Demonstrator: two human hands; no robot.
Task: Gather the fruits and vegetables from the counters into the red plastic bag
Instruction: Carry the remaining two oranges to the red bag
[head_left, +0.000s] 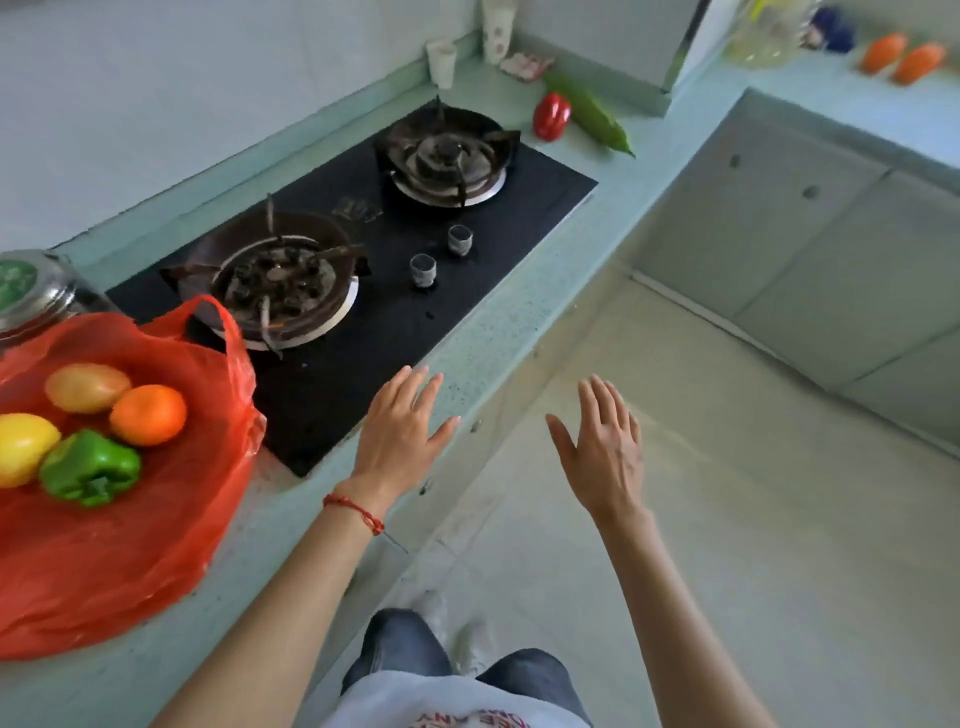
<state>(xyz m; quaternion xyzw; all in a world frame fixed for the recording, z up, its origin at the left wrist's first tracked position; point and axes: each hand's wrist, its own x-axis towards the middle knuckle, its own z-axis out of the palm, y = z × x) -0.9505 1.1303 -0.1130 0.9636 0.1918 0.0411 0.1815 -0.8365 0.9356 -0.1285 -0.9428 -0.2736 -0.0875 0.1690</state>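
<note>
The red plastic bag (119, 530) lies spread on the counter at the left. On it rest a yellow-red mango (85, 387), an orange (148, 414), a lemon (23, 447) and a green bell pepper (91, 467). Beyond the stove, a red bell pepper (551, 116) lies beside a long green cucumber (592, 111). Two orange carrots (901, 58) sit on the far right counter. My left hand (400, 434) hovers open over the counter's front edge by the stove. My right hand (602, 449) is open over the floor, holding nothing.
A black two-burner gas stove (535, 192) with two knobs fills the middle of the counter. A steel pot lid (31, 291) sits behind the bag. Cups (441, 62) and a packet stand in the back corner. Grey cabinet doors (810, 249) face the floor at right.
</note>
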